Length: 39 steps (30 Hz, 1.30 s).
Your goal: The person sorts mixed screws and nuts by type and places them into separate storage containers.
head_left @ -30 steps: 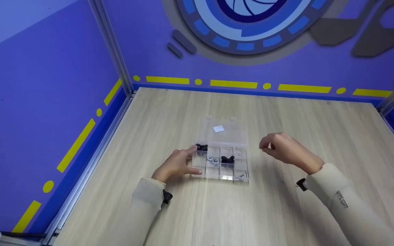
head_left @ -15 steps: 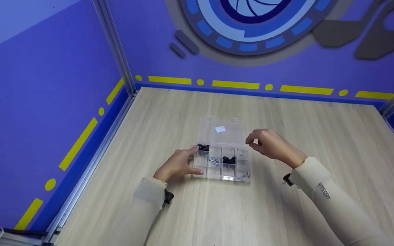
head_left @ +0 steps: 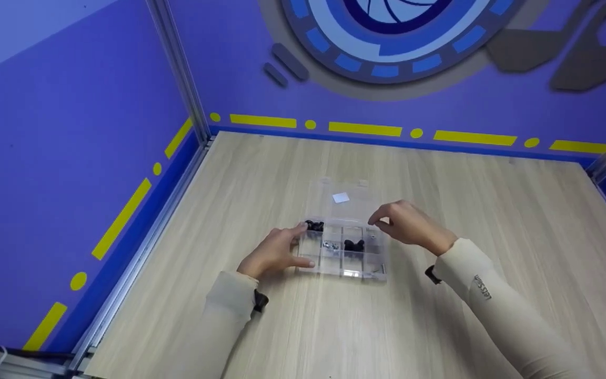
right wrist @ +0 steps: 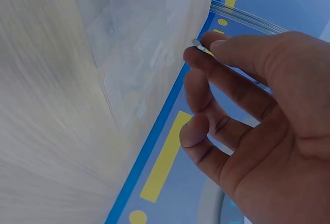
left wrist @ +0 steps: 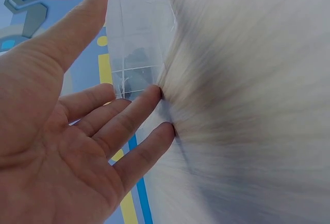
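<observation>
A clear plastic compartment box (head_left: 332, 265) lies on the wooden table with its lid (head_left: 355, 209) folded back. My left hand (head_left: 274, 251) rests along the box's left side, its fingers extended and thumb near the front left corner. In the right wrist view, thumb and index finger of my right hand (right wrist: 247, 95) pinch a small silvery metal piece (right wrist: 197, 44); its exact kind is unclear. That hand hovers over the back right compartment. Black parts (head_left: 354, 246) sit in a middle compartment, more black parts (head_left: 314, 226) at back left, and small silvery pieces (head_left: 330, 246) between.
A white label (head_left: 341, 198) is on the lid. A thin metal piece (head_left: 382, 269) lies in the front right compartment. Blue-purple panels (head_left: 387, 100) and a metal frame post (head_left: 179, 68) stand behind and left of the table (head_left: 261, 173).
My right hand has moved left from beside the box to above its back right compartment. The left hand keeps its place at the box. My forearm now covers small pieces on the table.
</observation>
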### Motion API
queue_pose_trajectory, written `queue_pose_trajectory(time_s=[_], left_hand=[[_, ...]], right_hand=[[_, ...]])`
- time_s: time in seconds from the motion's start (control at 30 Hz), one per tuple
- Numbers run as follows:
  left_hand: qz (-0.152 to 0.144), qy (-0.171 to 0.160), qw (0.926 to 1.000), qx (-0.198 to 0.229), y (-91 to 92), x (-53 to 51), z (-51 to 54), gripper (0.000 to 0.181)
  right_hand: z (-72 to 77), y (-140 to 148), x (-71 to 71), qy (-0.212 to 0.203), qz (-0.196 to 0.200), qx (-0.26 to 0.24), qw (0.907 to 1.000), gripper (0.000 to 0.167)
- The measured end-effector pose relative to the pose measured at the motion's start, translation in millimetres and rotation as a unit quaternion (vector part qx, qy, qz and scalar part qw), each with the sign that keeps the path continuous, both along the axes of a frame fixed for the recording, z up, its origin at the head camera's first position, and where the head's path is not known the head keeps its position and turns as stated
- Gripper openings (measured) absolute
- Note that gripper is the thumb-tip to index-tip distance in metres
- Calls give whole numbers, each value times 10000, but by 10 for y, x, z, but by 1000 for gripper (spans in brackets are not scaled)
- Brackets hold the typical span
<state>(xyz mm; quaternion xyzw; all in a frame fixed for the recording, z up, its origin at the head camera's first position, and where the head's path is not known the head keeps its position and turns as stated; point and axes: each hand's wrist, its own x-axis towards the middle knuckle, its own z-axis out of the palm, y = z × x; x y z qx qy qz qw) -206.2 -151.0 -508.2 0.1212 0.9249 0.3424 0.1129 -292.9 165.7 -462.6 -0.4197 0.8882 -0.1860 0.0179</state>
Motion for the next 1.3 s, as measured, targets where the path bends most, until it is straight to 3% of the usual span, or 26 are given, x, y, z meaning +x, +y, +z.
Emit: queue_pose_trajectory(time_s=[0.43,1.3], left_hand=[[48,-83,9999,49,9,1,16,98],[-25,20,10000,89,-11,14,-4,97]], right_hand=[[-145,-44,0,-705,-262,740,9944,16],[-198,-63,4,-833,-185,910,9922,20]])
